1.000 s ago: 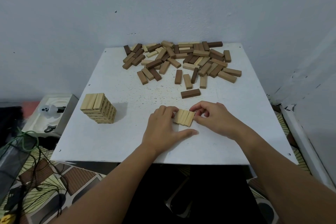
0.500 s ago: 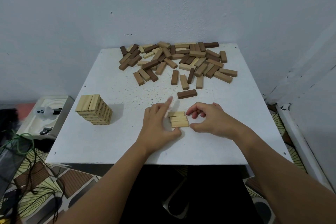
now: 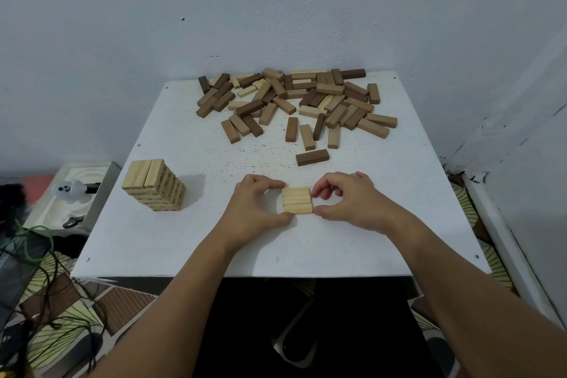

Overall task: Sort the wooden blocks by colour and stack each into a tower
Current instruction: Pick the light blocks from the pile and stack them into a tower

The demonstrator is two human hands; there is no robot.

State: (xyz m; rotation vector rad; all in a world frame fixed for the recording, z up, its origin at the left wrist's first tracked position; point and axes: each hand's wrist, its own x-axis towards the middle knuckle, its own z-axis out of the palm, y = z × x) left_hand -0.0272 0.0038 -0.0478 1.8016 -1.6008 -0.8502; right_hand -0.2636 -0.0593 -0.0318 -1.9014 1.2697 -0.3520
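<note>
Three pale wooden blocks [image 3: 297, 200] lie side by side as a flat row on the white table [image 3: 190, 233], near its front middle. My left hand [image 3: 256, 204] pinches the row's left end between thumb and forefinger. My right hand [image 3: 346, 198] pinches its right end the same way. A tower of pale blocks [image 3: 153, 185] stands at the table's left. A loose pile of pale, mid-brown and dark brown blocks [image 3: 294, 101] covers the far side. One dark brown block [image 3: 312, 157] lies alone just beyond my hands.
The table stands against a grey wall, with another wall close on the right. Left of the table, a low white unit [image 3: 79, 190] holds a small ghost figure. Green and black cables [image 3: 33, 255] trail over the patterned floor at the lower left.
The three pale blocks turned from a slanted row to one square with the table's edge. My left forefinger came down from pointing up, and both hands closed in on the row's ends.
</note>
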